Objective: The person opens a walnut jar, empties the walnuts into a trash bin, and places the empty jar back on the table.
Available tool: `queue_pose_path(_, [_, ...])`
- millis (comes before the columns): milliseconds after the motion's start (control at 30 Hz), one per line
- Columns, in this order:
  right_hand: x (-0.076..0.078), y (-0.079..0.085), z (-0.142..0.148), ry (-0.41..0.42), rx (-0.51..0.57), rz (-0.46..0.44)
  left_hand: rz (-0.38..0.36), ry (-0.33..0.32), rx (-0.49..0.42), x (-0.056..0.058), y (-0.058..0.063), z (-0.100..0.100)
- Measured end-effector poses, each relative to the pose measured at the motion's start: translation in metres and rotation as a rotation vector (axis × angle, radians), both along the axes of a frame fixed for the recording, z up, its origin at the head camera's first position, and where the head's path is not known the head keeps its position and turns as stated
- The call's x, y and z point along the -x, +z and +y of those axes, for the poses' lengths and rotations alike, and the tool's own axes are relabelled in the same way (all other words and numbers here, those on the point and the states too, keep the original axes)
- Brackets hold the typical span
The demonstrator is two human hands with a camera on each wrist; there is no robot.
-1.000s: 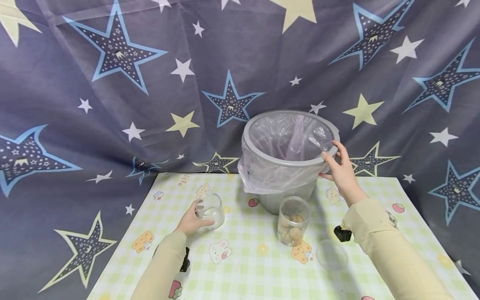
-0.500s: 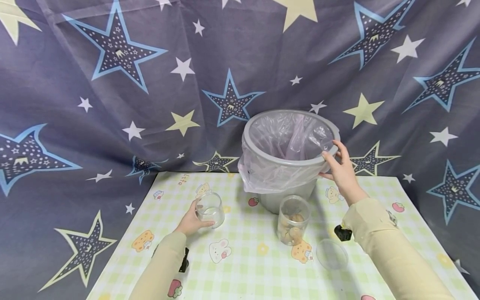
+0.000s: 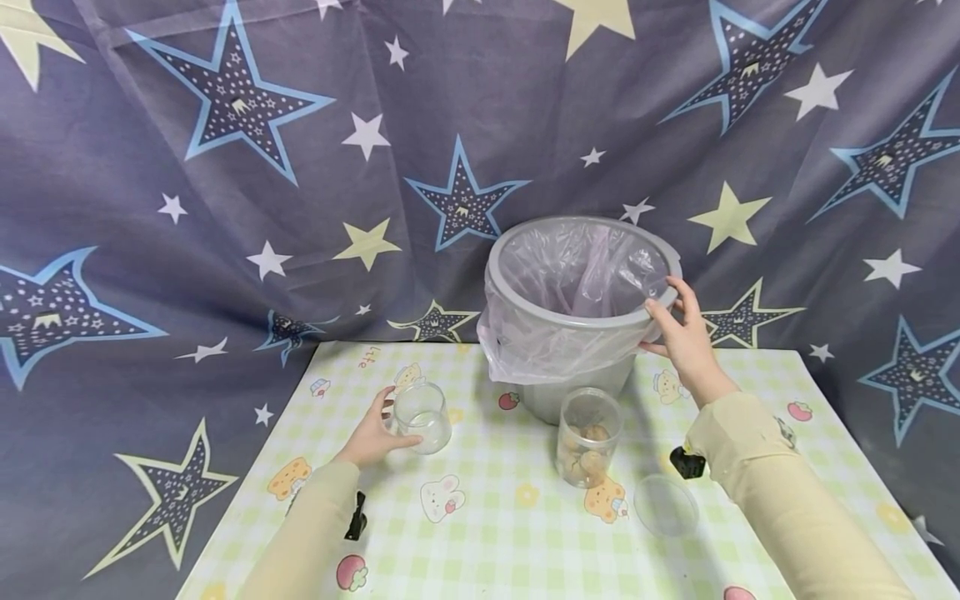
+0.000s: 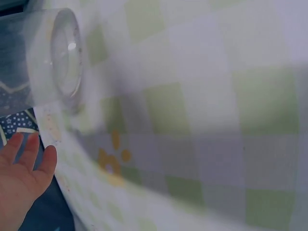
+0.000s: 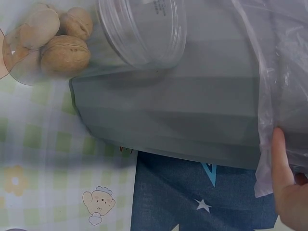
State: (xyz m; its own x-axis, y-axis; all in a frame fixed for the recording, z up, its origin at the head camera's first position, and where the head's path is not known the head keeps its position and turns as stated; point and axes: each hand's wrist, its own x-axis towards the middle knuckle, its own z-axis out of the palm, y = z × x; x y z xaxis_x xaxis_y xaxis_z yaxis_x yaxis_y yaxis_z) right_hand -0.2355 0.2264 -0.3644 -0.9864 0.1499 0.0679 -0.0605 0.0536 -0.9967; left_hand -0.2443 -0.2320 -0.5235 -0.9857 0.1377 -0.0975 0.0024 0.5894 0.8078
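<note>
My left hand (image 3: 382, 433) is beside an empty clear plastic jar (image 3: 422, 419) on the table, its fingers spread. In the left wrist view its fingers (image 4: 30, 156) are extended, with a gap between them and the jar (image 4: 41, 62). My right hand (image 3: 682, 333) grips the right side of the rim of a grey trash can (image 3: 577, 400), which is lined with a translucent pinkish bag (image 3: 543, 354). One finger (image 5: 280, 159) lies along the outside of the bag. In front of the can stands an uncapped clear jar (image 3: 588, 417) with several walnuts (image 5: 65, 55) at its bottom.
A round clear lid (image 3: 666, 506) lies flat on the table right of the walnut jar. The table (image 3: 487, 546) has a green checked cover with cartoon prints. Behind it hangs a dark curtain (image 3: 315, 167) with stars, close to the can.
My left hand has let go of the empty jar and drawn slightly left, its fingers spreading. The jar stays in place. My right hand remains on the trash can's rim.
</note>
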Motion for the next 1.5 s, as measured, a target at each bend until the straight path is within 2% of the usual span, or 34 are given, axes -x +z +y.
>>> queue_pose_path(200, [-0.001,0.001,-0.001,-0.002,-0.005,0.003,0.035,0.000,0.029,-0.003,0.013,-0.004])
queue_pose_path(400, [-0.001,0.000,-0.001,-0.006,-0.016,0.004,0.094,0.034,0.071,-0.005,0.027,-0.003])
queue_pose_path(567, [-0.001,0.000,-0.001,-0.010,-0.010,0.000,0.178,0.028,0.095,-0.009,0.038,0.006])
queue_pose_path(733, [0.000,0.000,-0.001,-0.004,-0.018,-0.003,0.220,0.021,0.066,-0.017,0.046,0.024])
queue_pose_path(833, [0.000,0.000,-0.001,-0.001,-0.017,-0.001,0.226,0.007,0.045,-0.022,0.047,0.036])
queue_pose_path(1200, [0.000,0.000,-0.001,0.003,-0.014,0.000,0.248,-0.126,-0.029,-0.042,0.045,0.085])
queue_pose_path(1500, [0.000,0.000,-0.001,0.000,-0.018,0.002,0.206,-0.247,-0.040,-0.050,0.030,0.117])
